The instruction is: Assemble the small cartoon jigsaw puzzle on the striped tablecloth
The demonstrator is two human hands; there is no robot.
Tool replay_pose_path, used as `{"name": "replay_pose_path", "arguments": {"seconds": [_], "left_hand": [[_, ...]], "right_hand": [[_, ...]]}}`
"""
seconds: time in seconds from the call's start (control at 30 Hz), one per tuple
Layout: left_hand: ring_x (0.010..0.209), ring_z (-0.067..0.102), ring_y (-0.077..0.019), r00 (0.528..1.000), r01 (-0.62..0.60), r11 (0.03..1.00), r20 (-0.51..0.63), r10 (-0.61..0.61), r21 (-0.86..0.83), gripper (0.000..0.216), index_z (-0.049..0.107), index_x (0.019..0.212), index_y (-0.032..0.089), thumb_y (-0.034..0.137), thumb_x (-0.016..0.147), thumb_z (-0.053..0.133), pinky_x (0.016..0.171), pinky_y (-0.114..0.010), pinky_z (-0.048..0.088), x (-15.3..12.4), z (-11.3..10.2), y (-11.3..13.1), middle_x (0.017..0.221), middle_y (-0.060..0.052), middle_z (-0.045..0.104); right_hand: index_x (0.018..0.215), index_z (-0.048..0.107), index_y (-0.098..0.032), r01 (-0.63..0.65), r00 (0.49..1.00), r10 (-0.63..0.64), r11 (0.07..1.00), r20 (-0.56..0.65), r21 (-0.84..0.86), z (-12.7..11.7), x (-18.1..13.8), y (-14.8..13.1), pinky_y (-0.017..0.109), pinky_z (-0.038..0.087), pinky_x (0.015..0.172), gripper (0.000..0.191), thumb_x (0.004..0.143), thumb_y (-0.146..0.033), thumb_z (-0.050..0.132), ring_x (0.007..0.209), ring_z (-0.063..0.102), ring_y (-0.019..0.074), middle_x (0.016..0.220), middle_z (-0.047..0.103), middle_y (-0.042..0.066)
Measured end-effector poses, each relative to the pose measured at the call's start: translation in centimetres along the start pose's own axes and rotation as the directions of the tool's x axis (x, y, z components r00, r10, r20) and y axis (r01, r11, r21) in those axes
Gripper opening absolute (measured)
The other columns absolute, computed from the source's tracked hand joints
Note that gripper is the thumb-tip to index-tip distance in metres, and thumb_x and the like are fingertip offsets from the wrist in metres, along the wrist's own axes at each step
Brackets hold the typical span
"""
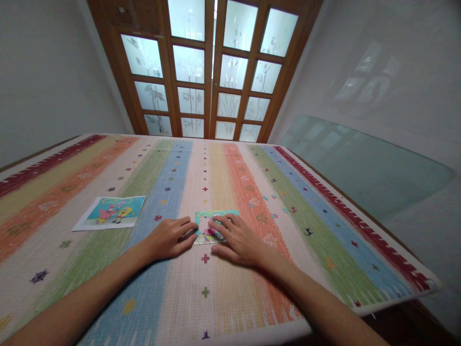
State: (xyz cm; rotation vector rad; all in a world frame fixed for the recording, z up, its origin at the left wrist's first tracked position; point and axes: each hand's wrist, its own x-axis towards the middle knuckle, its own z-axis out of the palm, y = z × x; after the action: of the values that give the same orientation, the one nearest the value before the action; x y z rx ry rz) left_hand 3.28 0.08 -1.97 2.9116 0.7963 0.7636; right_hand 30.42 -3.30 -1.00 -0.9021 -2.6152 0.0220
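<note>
A small jigsaw puzzle (202, 221) lies flat in front of me, mostly joined, with a teal border and a gap showing the cloth inside. My left hand (172, 239) rests at the puzzle's left edge, its fingers stretched out and slightly apart, holding nothing. Over the right part of the puzzle lies my right hand (234, 238), fingers spread, with fingertips on the pieces. It covers much of that side, so any piece under the fingers is hidden. To the left is a printed picture sheet (114, 211) with a pink starfish and a yellow square cartoon figure.
Several loose puzzle pieces (274, 216) are scattered right of my right hand. A striped, patterned cloth (187, 298) covers the table. Behind it stand wooden doors (211, 110) with frosted panes, and a glass panel (363, 158) leans along the right wall.
</note>
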Motion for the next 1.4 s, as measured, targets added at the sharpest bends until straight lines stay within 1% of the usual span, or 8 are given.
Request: {"name": "replay_pose_path", "arguments": {"seconds": [0.13,0.23,0.4,0.57,0.73,0.93,1.03,1.4], "left_hand": [[0.06,0.06,-0.0142,1.0,0.005,1.0,0.003,-0.005,-0.005,0.024,0.066,0.103,0.016,0.028,0.103,0.046,0.057,-0.025,0.044,-0.1,0.1,-0.1,0.074,-0.001,0.062],[0.059,0.062,-0.0141,1.0,0.012,1.0,0.011,-0.012,-0.028,0.023,0.066,0.105,0.017,0.028,0.102,0.047,0.059,-0.025,0.046,-0.2,0.1,-0.2,0.073,-0.001,0.065],[0.06,0.066,-0.0159,0.999,0.035,0.998,0.003,-0.034,-0.057,0.023,0.067,0.106,0.017,0.031,0.101,0.049,0.06,-0.026,0.048,-0.2,0.3,-0.4,0.073,-0.002,0.07],[0.048,0.06,-0.0136,0.998,0.049,0.998,0.049,-0.047,-0.036,0.024,0.065,0.107,0.017,0.032,0.102,0.047,0.052,-0.024,0.04,-0.3,0.2,-0.3,0.057,0.003,0.062],[0.047,0.059,-0.0139,0.997,0.043,0.999,0.065,-0.042,-0.02,0.023,0.064,0.109,0.018,0.032,0.102,0.046,0.051,-0.024,0.037,-0.3,0.2,-0.4,0.055,0.004,0.059],[0.048,0.059,-0.014,0.996,0.051,0.998,0.069,-0.048,-0.038,0.022,0.064,0.109,0.018,0.031,0.102,0.047,0.051,-0.025,0.037,-0.4,0.4,-0.5,0.056,0.004,0.06],[0.048,0.058,-0.014,0.996,0.049,0.998,0.075,-0.046,-0.042,0.022,0.063,0.109,0.018,0.031,0.102,0.048,0.051,-0.024,0.036,-0.4,0.3,-0.5,0.055,0.004,0.059],[0.049,0.06,-0.0147,0.996,0.053,0.999,0.077,-0.052,-0.011,0.024,0.063,0.11,0.018,0.033,0.103,0.046,0.052,-0.025,0.038,-0.6,0.4,-0.6,0.056,0.004,0.06]], "right_hand": [[0.135,0.058,-0.021,0.011,0.997,-0.011,1.0,0.072,-0.005,0.1,-0.1,-0.1,0.049,0.04,0.105,0.047,0.104,-0.053,0.044,0.123,0.048,0.0317,0.138,0.058,0.014],[0.135,0.058,-0.022,-0.01,0.997,0.01,1.0,0.078,-0.003,0.2,-0.1,-0.1,0.049,0.039,0.106,0.046,0.104,-0.054,0.045,0.124,0.047,0.0311,0.138,0.057,0.013],[0.137,0.056,-0.022,-0.089,0.995,0.09,0.996,0.037,-0.02,-0.2,-0.2,0.2,0.048,0.037,0.108,0.044,0.105,-0.049,0.045,0.124,0.047,0.03,0.14,0.057,0.013],[0.124,0.065,-0.019,-0.206,0.978,0.202,0.974,-0.047,-0.097,-0.4,-0.5,1.9,0.049,0.039,0.103,0.033,0.105,-0.039,0.047,0.119,0.049,0.0318,0.133,0.061,0.015],[0.11,0.068,-0.017,-0.348,0.937,0.339,0.92,-0.079,-0.182,-0.8,-1.3,4.9,0.049,0.04,0.096,0.024,0.101,-0.026,0.048,0.109,0.052,0.0328,0.12,0.064,0.017],[0.104,0.071,-0.015,-0.531,0.847,0.517,0.801,-0.126,-0.277,-1.3,-2.6,8.0,0.046,0.041,0.091,0.023,0.098,-0.027,0.052,0.104,0.051,0.0338,0.11,0.063,0.018],[0.102,0.073,-0.015,-0.563,0.826,0.547,0.785,-0.138,-0.258,-1.1,-3.0,9.0,0.045,0.041,0.091,0.025,0.099,-0.028,0.051,0.101,0.053,0.0327,0.107,0.064,0.018],[0.093,0.068,-0.017,-0.55,0.83,0.545,0.835,-0.118,-0.017,-0.8,-3.7,10.6,0.038,0.045,0.087,0.01,0.093,-0.023,0.06,0.092,0.058,0.0253,0.094,0.066,0.009]]}}
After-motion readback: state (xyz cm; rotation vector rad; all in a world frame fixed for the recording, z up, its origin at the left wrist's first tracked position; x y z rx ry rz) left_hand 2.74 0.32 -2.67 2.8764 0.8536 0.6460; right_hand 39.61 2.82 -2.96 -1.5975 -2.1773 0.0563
